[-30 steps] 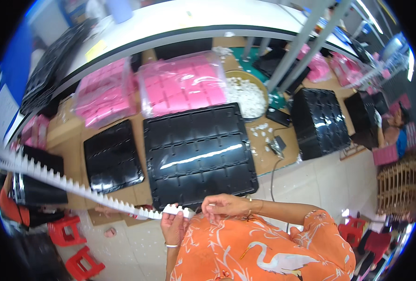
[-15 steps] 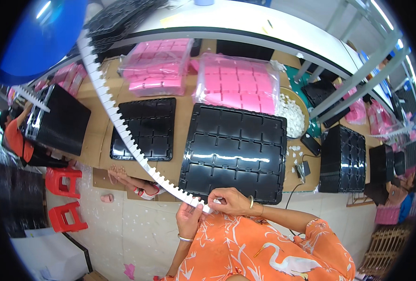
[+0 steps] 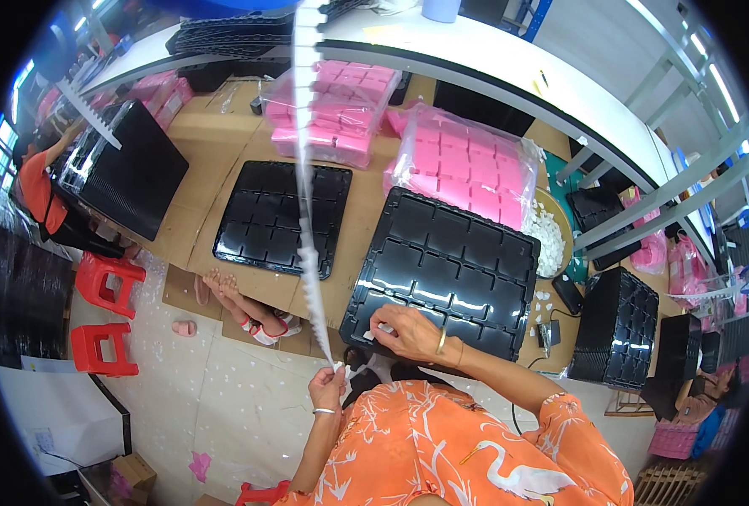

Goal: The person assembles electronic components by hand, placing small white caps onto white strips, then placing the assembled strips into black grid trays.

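A long white notched strip (image 3: 304, 181) hangs down from the top of the view. My left hand (image 3: 327, 388) pinches its lower end, just in front of the table edge. My right hand (image 3: 412, 334) is over the near left part of a large black moulded tray (image 3: 450, 274). Its fingers are closed, and a small white piece (image 3: 383, 330) shows at the fingertips. Whether that hand touches the tray, I cannot tell. Left of the strip lies another black tray (image 3: 265, 215), flat on the cardboard-covered table (image 3: 210, 181).
Pink sheets in clear bags (image 3: 467, 160) lie at the back. A bowl of white pieces (image 3: 566, 253) is at the right, near a tall tray stack (image 3: 617, 325). Another stack (image 3: 126, 173) stands left, beside a person in orange (image 3: 44, 198). Red stools (image 3: 104, 350) and someone's bare feet (image 3: 221, 287) are at the left.
My hands have moved apart: the right forward over the large tray, the left slightly down and left with the strip end. The strip now hangs straighter, and the whole view has shifted.
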The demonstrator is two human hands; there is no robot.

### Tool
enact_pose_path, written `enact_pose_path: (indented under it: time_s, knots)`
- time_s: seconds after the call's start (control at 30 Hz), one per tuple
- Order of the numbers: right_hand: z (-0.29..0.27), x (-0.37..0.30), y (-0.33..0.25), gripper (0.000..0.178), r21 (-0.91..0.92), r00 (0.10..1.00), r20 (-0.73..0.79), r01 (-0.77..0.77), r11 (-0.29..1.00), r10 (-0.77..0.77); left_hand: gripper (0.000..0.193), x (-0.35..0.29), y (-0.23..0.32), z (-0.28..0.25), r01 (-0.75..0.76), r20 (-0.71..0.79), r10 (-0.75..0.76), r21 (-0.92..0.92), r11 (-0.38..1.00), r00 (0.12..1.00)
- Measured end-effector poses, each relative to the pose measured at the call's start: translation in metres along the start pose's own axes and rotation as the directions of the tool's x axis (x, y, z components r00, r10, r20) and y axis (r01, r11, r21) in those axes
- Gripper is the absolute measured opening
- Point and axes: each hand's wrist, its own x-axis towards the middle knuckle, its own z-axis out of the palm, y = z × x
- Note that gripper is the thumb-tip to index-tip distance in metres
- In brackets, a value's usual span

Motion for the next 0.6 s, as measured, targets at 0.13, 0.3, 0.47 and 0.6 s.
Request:
enact_pose_path:
  time_s: [0.13, 0.3, 0.47, 0.6]
  knots:
    - [0.013, 0.008, 0.022, 0.010, -0.126, 0.999, 0.012, 0.032, 0.992, -0.031, 0.009, 0.004, -0.001, -0.013, -0.060, 0.049, 0.059, 0.016, 0.998, 0.997]
    - [0.019, 0.015, 0.026, 0.010, -0.221, 0.999, 0.007, 0.044, 0.974, -0.043, 0.008, -0.006, 0.011, -0.006, -0.075, 0.072, 0.070, 0.071, 0.995, 0.995]
    - [0.021, 0.016, 0.024, 0.011, -0.227, 1.000, 0.005, 0.007, 0.974, -0.007, 0.013, -0.019, 0.026, 0.006, -0.097, 0.145, 0.095, 0.006, 0.995, 0.985]
    - [0.022, 0.014, 0.018, 0.010, -0.253, 1.000, 0.015, -0.002, 0.967, 0.006, 0.017, -0.031, 0.047, 0.022, -0.091, 0.224, 0.108, -0.085, 0.992, 0.969]
